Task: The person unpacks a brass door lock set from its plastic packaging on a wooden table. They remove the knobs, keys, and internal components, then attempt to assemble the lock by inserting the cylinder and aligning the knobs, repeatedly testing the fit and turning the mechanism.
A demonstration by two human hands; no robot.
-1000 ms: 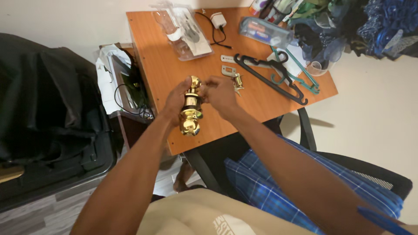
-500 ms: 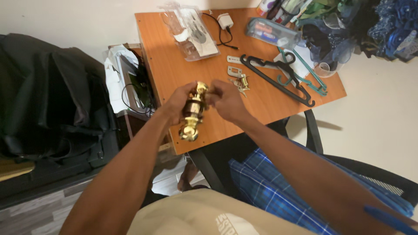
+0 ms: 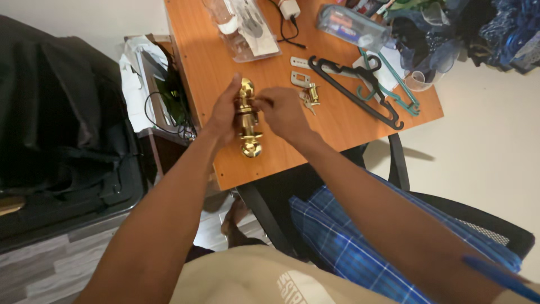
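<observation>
Left hand (image 3: 225,112) grips brass door knob set (image 3: 247,119) upright above tabletop (image 3: 208,67), steadying it; right hand (image 3: 279,111) pinches its middle collar.

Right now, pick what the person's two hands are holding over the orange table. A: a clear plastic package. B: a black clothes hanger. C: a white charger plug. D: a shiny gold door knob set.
D: the left hand grips the gold door knob set from the side while the right hand pinches its middle; the black hanger, white charger and clear package lie untouched on the table.
</observation>
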